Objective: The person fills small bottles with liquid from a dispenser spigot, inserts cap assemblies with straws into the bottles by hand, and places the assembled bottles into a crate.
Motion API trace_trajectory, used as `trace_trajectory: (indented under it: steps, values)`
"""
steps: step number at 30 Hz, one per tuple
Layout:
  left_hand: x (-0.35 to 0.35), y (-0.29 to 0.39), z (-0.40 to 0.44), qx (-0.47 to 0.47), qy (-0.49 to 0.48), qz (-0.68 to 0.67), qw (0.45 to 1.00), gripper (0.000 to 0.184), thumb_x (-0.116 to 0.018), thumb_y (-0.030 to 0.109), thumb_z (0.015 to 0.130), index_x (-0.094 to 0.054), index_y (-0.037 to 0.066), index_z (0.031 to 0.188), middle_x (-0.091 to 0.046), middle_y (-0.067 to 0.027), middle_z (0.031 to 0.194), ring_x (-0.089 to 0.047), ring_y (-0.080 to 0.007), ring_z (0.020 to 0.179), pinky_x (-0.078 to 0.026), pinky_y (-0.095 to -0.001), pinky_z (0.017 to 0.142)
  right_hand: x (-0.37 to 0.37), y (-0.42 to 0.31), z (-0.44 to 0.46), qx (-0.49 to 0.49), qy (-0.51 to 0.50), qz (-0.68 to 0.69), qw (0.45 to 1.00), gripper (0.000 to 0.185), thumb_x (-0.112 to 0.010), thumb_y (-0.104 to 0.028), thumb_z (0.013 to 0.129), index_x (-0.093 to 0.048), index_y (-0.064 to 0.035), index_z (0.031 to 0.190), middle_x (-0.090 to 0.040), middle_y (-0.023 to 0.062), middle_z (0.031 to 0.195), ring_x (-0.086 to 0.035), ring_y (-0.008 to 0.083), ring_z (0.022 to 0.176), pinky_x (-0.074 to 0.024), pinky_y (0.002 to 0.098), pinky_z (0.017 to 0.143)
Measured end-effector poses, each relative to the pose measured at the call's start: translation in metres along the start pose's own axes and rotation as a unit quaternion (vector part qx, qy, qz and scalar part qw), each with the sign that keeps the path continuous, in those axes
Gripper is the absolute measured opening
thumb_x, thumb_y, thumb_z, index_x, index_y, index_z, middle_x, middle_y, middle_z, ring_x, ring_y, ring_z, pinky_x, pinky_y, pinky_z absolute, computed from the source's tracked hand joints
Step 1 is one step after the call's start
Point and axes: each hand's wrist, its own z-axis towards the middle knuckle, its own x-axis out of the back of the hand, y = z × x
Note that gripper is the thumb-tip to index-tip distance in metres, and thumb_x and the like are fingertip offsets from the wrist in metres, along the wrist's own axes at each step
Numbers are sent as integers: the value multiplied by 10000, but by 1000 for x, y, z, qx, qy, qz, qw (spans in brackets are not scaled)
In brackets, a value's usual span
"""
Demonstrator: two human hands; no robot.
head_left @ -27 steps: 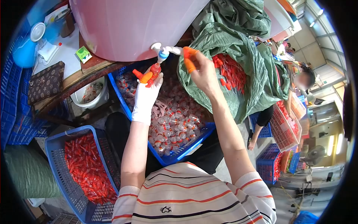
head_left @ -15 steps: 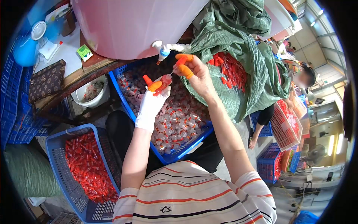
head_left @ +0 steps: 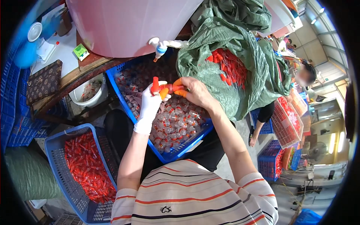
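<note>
My left hand (head_left: 149,108), in a white glove with orange finger covers, is closed around a small clear bottle (head_left: 169,89) with red contents. An upright red piece (head_left: 155,84) shows above its fingers. My right hand (head_left: 199,92), bare except for orange finger covers, pinches the bottle's right end; the red cap there is mostly hidden by the fingers. Both hands are over a blue basket (head_left: 183,150) of small clear bottles (head_left: 174,129) with red rings. Above them a blue-and-white tap (head_left: 160,50) sticks out from a big pale pink tub (head_left: 131,26).
To the right, an open green sack (head_left: 213,95) holds red caps with thin clear stems (head_left: 230,69). A blue-grey basket (head_left: 58,165) of filled red pieces stands lower left. A white bucket (head_left: 92,98) sits under the wooden bench (head_left: 71,84). Another person (head_left: 268,112) is at right.
My right hand has come down from near the tap, bringing the red stemmed cap to the bottle. My left hand has turned the bottle sideways, and both hands now meet on it.
</note>
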Motion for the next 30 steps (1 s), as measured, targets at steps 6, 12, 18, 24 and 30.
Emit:
trace_trajectory:
  steps: [6,12,18,24,30]
  values:
    - [-8,-10,-11,-190,-39,163,967,375,-458,-132,854,-589,-17,1186,-666,-125,1025,-688,-193,794,-568,-273,725,-13,7,-24,-289,-125,212,925,323,-547,-330,964,-645,-23,981,-630,56,711,-596,166,597,-491,316,585]
    - [1,-5,-4,21,4,-5,1000,330,-457,-94,873,-579,-49,1176,-667,-147,988,-689,-182,751,-569,-251,671,-13,-8,-21,-103,-2,20,994,311,-600,-228,928,-556,-43,1174,-665,95,770,-631,184,650,-503,330,632]
    - [1,-5,-18,-188,-43,169,967,432,-579,-164,766,-603,14,1158,-673,-83,998,-657,-143,845,-540,-244,702,-22,-10,-24,-182,-76,123,973,250,-546,-231,959,-603,-10,1060,-681,159,905,-669,263,872,-505,356,758]
    - [66,29,-68,-210,138,309,917,361,-641,-97,816,-622,8,1161,-651,-85,1092,-633,-179,983,-508,-284,868,8,-1,-27,-195,18,91,976,490,-724,-371,809,-585,-133,1214,-703,92,882,-675,254,825,-518,376,745]
    - [338,29,-209,27,400,521,753,478,-718,125,798,-576,-30,1227,-631,-187,1172,-613,-285,1058,-483,-363,937,65,147,-86,-328,121,-312,884,320,-699,-331,817,-659,-126,1060,-644,137,1077,-659,319,932,-532,421,764]
